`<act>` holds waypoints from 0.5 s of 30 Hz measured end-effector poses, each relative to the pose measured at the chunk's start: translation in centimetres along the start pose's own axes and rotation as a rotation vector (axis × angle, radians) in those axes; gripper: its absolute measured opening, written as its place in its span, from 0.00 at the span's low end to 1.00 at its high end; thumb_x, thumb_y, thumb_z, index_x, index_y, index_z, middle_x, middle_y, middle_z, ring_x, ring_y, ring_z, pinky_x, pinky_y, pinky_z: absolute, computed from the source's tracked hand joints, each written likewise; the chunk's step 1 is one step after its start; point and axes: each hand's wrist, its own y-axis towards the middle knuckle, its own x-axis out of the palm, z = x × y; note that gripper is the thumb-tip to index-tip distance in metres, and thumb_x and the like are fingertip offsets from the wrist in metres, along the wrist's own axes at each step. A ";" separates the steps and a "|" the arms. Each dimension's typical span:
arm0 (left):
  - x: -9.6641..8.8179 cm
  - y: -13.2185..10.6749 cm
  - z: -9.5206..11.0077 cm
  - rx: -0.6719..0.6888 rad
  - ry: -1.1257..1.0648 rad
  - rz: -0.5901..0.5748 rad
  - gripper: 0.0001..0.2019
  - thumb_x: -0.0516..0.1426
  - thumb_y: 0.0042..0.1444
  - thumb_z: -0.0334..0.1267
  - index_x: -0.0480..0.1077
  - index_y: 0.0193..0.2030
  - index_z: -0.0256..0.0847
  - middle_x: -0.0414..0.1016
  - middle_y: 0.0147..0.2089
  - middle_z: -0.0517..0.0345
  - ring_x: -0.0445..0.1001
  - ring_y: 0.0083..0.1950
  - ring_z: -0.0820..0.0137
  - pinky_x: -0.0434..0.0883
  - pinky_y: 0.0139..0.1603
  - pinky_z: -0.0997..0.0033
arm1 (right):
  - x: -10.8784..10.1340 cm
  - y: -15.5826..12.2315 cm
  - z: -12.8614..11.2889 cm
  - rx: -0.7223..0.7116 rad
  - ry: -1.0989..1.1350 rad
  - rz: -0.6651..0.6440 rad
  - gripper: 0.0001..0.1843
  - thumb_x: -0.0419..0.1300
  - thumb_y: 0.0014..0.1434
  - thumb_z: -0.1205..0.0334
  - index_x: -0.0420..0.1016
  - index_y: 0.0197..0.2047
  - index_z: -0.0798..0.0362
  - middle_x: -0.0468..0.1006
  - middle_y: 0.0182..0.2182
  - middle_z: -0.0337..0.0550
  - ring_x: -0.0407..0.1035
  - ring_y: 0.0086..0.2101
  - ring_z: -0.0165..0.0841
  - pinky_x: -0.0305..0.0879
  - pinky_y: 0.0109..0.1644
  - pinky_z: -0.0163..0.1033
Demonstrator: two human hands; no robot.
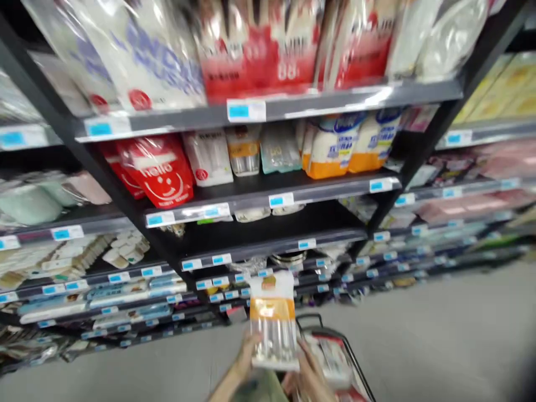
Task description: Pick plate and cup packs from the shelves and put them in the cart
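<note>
Packet, rectangular, clear plastic with white top and orange band [272, 318]: out past the long black shelf's [330, 193] front edge; my left hand [248, 350] and right hand [309, 365] pinch its lower sides. Glossy red smiley pouch [163, 172]: near shelf's left corner.

Your packet [272, 321] sat between your left hand [246, 353] and right hand [309, 365] at the frame's lower centre, left of a cart [354, 358], before stocked shelves [268, 229].

Held packet [273, 321]: white, orange band; pouch [163, 174]: red, white smiley; shelf [268, 228]: black.
</note>
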 end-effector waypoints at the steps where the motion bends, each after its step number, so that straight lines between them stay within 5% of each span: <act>1: 0.8 -0.2 0.7 -0.021 -0.072 0.057 0.34 0.68 0.36 0.68 0.79 0.41 0.42 0.84 0.44 0.41 0.81 0.55 0.36 0.72 0.62 0.35 | 0.3 -0.3 0.0 -0.003 0.044 -0.043 0.58 0.65 0.47 0.22 0.67 0.72 0.50 0.76 0.19 0.42 0.75 0.22 0.48 0.74 0.30 0.53; 5: 2.5 -0.1 2.6 0.012 -0.097 -0.045 0.39 0.73 0.38 0.63 0.76 0.51 0.37 0.83 0.49 0.40 0.79 0.56 0.42 0.70 0.65 0.42 | -0.1 -0.9 -1.5 -0.071 0.058 -0.060 0.57 0.64 0.53 0.22 0.65 0.73 0.54 0.77 0.21 0.41 0.73 0.23 0.43 0.69 0.28 0.46; 10: 2.6 -0.5 3.6 0.110 0.066 -0.151 0.35 0.72 0.45 0.62 0.77 0.53 0.38 0.83 0.53 0.43 0.77 0.59 0.46 0.72 0.63 0.50 | -0.6 -1.9 -2.7 -0.144 -0.047 -0.052 0.48 0.71 0.53 0.32 0.68 0.70 0.46 0.83 0.43 0.48 0.76 0.27 0.39 0.71 0.29 0.43; 15: 2.9 -1.0 4.3 0.157 0.113 -0.190 0.33 0.70 0.50 0.60 0.78 0.53 0.36 0.83 0.53 0.43 0.78 0.57 0.47 0.75 0.61 0.52 | -0.2 -2.0 -1.8 -0.135 -0.039 0.021 0.48 0.71 0.52 0.31 0.70 0.68 0.49 0.82 0.37 0.46 0.74 0.27 0.37 0.72 0.32 0.43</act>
